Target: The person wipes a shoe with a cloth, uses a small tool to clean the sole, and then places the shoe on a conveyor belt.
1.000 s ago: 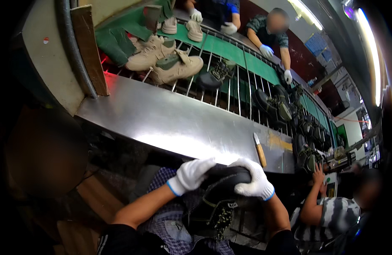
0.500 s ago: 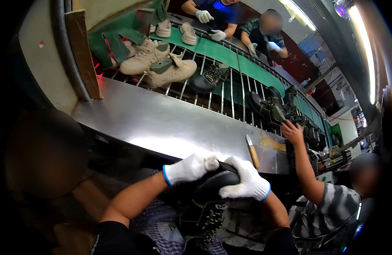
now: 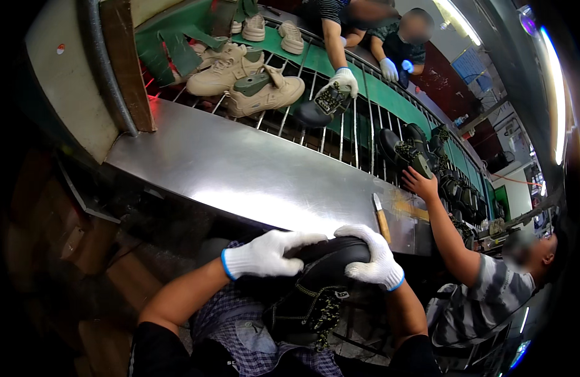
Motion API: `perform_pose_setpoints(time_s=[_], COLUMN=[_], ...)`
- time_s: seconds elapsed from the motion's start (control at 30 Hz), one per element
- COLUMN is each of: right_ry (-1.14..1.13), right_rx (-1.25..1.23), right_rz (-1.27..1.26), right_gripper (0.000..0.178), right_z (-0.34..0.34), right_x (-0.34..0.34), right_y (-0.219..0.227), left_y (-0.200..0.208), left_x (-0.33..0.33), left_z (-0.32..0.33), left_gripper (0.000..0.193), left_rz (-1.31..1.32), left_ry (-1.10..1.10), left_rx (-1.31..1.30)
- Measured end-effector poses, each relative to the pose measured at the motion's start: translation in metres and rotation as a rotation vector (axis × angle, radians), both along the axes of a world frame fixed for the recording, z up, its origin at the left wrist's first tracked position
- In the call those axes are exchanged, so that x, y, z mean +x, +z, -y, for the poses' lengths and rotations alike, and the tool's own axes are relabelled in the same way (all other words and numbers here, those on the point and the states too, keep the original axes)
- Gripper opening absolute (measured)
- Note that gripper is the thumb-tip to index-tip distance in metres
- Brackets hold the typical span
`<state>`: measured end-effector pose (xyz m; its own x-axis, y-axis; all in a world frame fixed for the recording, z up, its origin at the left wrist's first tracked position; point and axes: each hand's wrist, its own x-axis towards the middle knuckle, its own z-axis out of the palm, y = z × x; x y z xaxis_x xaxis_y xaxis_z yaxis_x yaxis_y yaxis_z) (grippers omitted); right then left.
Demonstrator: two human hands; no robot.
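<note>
A black lace-up shoe (image 3: 312, 289) with yellow-flecked laces is tilted over my lap, toe up toward the metal counter. My right hand (image 3: 373, 257), in a white knit glove with a blue cuff, wraps round the toe, thumb on the near side. Beside the sole edge, my gloved left hand (image 3: 271, 254) has its fingers stretched out and its thumb apart. Part of the sole is hidden behind the hands. A knife (image 3: 381, 217) with a wooden handle lies on the counter, just beyond my right hand.
The shiny metal counter (image 3: 195, 160) runs along a bar rack carrying beige shoes (image 3: 268, 94) and black shoes (image 3: 403, 147). Across it, a co-worker's gloved hand (image 3: 344, 81) grips a black shoe (image 3: 321, 110). At right, another person's bare hand (image 3: 422, 182) touches a shoe.
My left fingers have gone from a pinch at the sole edge to stretched out, and the shoe has turned slightly. A co-worker across the rack has reached in and taken hold of a black shoe.
</note>
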<state>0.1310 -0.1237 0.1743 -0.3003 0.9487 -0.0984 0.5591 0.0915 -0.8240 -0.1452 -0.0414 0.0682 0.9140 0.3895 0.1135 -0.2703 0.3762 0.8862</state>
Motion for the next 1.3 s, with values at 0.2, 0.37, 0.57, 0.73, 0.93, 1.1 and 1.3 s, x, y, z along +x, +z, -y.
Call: perform_pose_setpoints(time_s=[0.2,0.37,0.57,0.73,0.93,1.1,1.3], right_ry=[-0.002,-0.069,-0.168,-0.131,-0.127,-0.202,0.08], right_rx=[-0.071,-0.089,-0.138,-0.083,0.023,-0.377,-0.05], right_rz=[-0.02,0.004,-0.103,-0.074,-0.565,-0.857,-0.215], right_gripper=[0.09,0.092,0.088,0.089,0.119,0.078,0.1], right_z=[-0.004,0.001,0.008,0.008,0.018,0.016,0.014], right_x=[0.007,0.006,0.004,-0.002,-0.023,-0.067,-0.066], right_y=[0.003,-0.008,-0.021,-0.012,-0.023,-0.102,-0.022], left_y=[0.046,0.021,0.002,0.002,0.035,0.065,0.093], left_x=[-0.012,-0.01,-0.029,-0.036,-0.05,-0.077,-0.067], left_z=[0.02,0.032,0.068,0.076,0.078,0.047,-0.064], left_gripper=[0.077,0.083,0.079,0.058,0.039,0.079,0.077], left_rz=[-0.198,-0.161,-0.226,-0.193,-0.087,-0.018,-0.465], left_ry=[0.187,0.362,0.367,0.48,0.557,0.542,0.22], left_rx=[0.391,0.619,0.431,0.623,0.672,0.479,0.738])
